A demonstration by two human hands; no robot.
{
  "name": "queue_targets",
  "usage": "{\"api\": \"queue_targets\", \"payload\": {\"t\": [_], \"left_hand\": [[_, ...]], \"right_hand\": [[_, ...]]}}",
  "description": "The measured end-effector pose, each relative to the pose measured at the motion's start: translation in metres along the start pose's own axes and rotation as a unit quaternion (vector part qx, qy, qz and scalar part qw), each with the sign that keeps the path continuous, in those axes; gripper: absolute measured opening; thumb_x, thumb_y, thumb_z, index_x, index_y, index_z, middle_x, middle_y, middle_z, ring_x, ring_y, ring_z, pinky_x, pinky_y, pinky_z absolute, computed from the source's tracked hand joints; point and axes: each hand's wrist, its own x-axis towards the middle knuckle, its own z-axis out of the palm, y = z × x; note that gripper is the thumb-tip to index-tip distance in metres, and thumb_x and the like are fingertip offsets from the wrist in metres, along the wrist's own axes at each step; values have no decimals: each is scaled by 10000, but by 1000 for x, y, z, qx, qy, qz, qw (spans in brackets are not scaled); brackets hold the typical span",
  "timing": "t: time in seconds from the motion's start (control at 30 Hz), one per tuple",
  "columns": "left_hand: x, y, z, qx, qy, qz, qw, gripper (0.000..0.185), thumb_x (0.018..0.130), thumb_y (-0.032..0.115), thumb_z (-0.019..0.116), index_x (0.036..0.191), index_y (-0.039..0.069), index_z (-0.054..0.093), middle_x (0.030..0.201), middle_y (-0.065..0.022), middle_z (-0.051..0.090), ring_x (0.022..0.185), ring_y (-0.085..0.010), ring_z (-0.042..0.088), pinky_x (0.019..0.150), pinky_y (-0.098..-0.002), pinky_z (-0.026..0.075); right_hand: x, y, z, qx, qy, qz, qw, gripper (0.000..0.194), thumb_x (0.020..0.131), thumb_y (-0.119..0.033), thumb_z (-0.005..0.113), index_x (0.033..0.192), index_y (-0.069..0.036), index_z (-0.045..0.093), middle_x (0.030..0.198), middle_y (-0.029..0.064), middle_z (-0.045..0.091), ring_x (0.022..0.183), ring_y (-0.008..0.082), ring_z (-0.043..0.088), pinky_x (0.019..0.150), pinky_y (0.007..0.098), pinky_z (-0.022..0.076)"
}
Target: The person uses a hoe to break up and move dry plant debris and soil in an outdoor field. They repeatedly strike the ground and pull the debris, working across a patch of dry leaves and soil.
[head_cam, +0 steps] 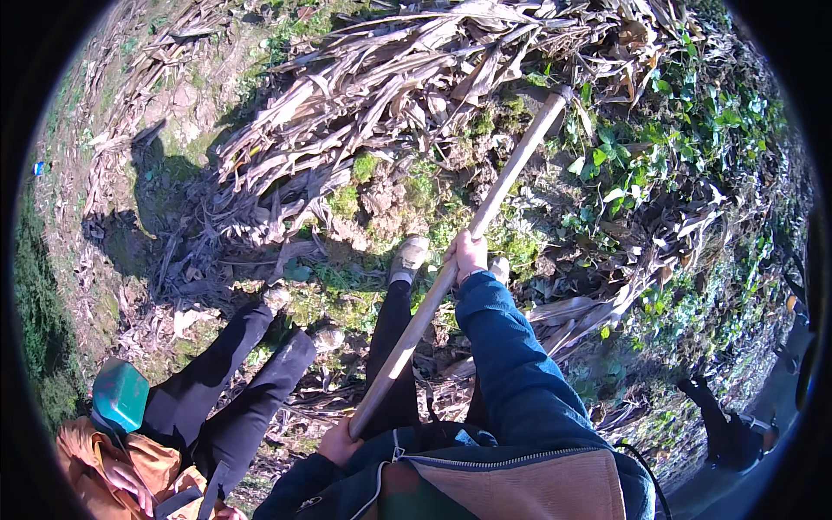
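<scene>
A long-handled hoe with a wooden handle [513,172] runs slantwise from my waist up to the upper right. My right hand [468,253] is closed around the middle of the handle, and my left hand [339,442] grips its lower end near my jacket. The dark hoe head [560,97] is at the far end, low over the soil beside dry stalks; its blade is partly hidden and I cannot tell if it touches the ground. My shoe [411,253] stands on mossy soil left of the handle.
A heap of dry corn stalks [364,97] lies ahead. Green leafy plants [650,143] grow at the right. Close on my left is a co-worker in dark trousers [260,390] with a green plastic container [121,395]. Another person [728,432] is at the lower right.
</scene>
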Motion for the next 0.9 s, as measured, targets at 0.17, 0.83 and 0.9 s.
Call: {"api": "queue_targets", "payload": {"t": [0.17,0.83,0.9], "left_hand": [[-44,-35,-10,23,-53,-56,997,452,691,240,664,1077,42,536,846,-208,632,810,-375,623,725,-433,497],[5,8,-41,51,-2,-58,997,400,684,226,676,1015,51,536,842,-229,618,797,-404,604,713,-467,485],[-22,-4,-27,49,-64,-121,989,383,706,261,674,1006,70,533,829,-213,625,805,-397,610,717,-469,482]], "right_hand": [[-77,-7,11,-20,1,23,1000,150,897,-166,485,818,-46,441,545,43,467,400,162,482,369,303,429],[-12,-29,7,-130,114,17,985,153,866,-134,476,768,-21,438,508,69,478,387,181,501,359,313,422],[-24,4,-1,-22,58,39,997,147,859,-112,470,741,-31,436,498,66,472,371,179,488,354,311,419]]}}
